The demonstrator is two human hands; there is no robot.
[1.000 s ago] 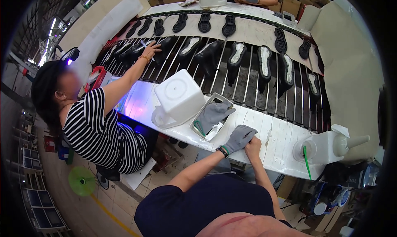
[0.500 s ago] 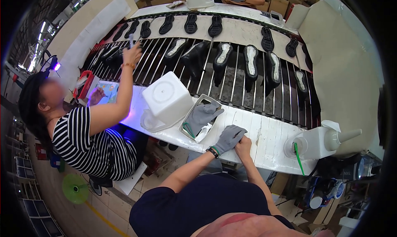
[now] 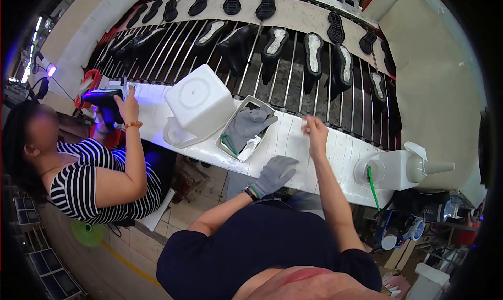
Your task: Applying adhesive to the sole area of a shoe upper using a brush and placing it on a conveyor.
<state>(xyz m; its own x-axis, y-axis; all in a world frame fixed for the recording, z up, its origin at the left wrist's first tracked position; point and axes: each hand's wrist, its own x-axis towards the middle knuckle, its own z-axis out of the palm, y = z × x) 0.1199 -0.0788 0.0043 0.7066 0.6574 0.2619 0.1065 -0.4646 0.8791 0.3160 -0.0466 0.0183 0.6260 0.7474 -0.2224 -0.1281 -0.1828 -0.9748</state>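
Spare grey glove (image 3: pixel 250 126) in white tray (image 3: pixel 226 145) on surface (image 3: pixel 293 143): not picked up yet.
Left hand (image 3: pixel 273 174), gloved, flat and open on surface; right hand (image 3: pixel 315 131) bare, fingers pinched, contents unclear. Next likely: reach tray, grip cuff.

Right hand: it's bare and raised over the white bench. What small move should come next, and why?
Probably reach the right hand left to the grey glove in the tray and pick it up. The left hand already wears a grey glove and rests on the bench, while the right is bare and lifted just beside the tray, with nothing clearly held in it.
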